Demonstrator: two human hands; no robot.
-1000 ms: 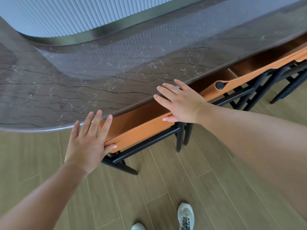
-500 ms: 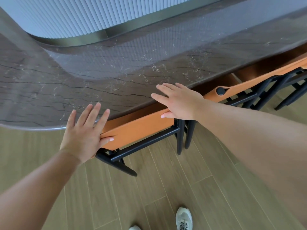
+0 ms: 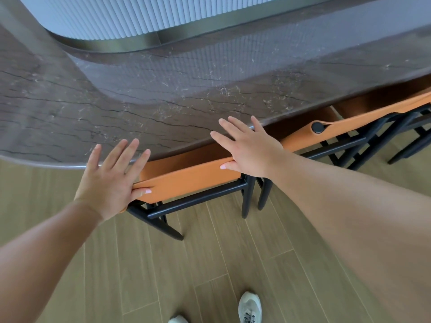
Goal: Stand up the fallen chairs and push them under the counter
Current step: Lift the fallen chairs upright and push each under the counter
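Observation:
A chair with an orange leather back [image 3: 186, 177] and black frame stands upright, its seat tucked under the dark marble counter [image 3: 163, 96]. My left hand [image 3: 112, 180] presses flat against the left end of the backrest, fingers straight and thumb along the leather. On the right end of the same backrest rests my right hand [image 3: 249, 148], fingers spread and reaching over the counter edge. A second orange chair [image 3: 345, 122] stands upright to the right, also under the counter.
Black legs of further chairs [image 3: 410, 145] show at the far right. A ribbed pale wall [image 3: 140, 17] with a metal base band rises behind the counter. Wood plank floor [image 3: 210, 264] lies below, with my white shoes [image 3: 249, 306] at the bottom.
The chair has slid further under the counter, both hands moving forward with its backrest; less of the orange seat shows.

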